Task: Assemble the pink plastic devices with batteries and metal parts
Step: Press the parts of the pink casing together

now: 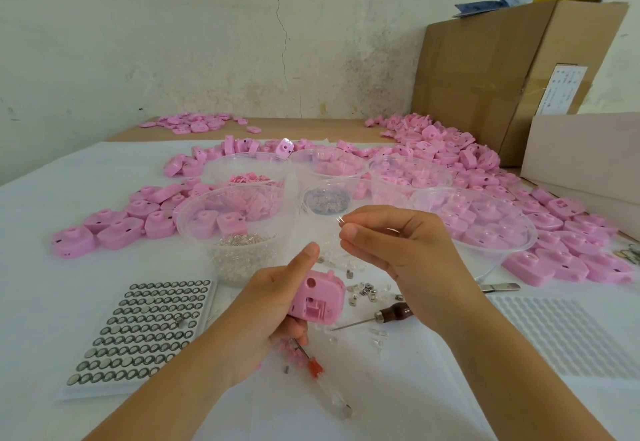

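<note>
My left hand (pixel 277 298) grips a pink plastic device (pixel 318 298) with its open back and battery slot facing me, thumb raised above it. Up and to the right of it, my right hand (pixel 394 243) pinches a tiny clear and metal part (pixel 341 222) between thumb and fingertips. A tray of button batteries (pixel 145 330) lies at the lower left. Small metal parts (pixel 363 290) are scattered just right of the device. A clear tub (pixel 239 253) behind my left hand holds thin metal pieces.
Several clear tubs (pixel 478 219) of pink parts stand behind my hands, with heaps of pink devices (pixel 114 226) left and right. A brown-handled awl (pixel 381 314), an orange screwdriver (pixel 318 371) and tweezers (pixel 498 287) lie on the white sheet. Cardboard boxes (pixel 502 70) rise at the back right.
</note>
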`<action>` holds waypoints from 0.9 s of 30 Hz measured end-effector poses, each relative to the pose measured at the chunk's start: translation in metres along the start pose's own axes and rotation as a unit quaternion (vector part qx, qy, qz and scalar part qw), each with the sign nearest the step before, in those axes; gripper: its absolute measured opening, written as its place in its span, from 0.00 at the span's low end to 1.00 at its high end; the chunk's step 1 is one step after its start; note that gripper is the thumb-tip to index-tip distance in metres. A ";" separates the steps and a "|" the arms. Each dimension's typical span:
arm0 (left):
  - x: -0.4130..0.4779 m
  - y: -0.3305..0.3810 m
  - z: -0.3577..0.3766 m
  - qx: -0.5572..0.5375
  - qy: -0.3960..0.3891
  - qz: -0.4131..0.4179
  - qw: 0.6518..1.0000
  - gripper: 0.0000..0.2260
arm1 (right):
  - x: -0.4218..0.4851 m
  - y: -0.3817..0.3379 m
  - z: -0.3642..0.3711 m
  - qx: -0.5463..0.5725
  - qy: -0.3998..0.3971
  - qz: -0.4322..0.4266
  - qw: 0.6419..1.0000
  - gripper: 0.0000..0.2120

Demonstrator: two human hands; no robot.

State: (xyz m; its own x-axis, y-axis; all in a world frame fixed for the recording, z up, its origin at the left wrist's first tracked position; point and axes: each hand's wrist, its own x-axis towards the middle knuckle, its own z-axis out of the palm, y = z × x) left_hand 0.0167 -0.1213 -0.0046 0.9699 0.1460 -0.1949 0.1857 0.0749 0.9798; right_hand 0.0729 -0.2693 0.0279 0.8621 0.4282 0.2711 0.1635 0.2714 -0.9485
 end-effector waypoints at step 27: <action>0.002 0.000 -0.007 -0.201 -0.083 0.004 0.976 0.11 | 0.001 0.005 0.004 -0.182 0.012 0.005 0.983 0.05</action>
State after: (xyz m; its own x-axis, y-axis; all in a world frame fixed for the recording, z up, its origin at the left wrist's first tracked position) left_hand 0.0176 -0.1137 -0.0050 0.9893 -0.0113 -0.1456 0.1344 0.4601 0.8777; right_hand 0.0726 -0.2641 0.0239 0.8748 0.4072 0.2624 0.3128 -0.0611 -0.9479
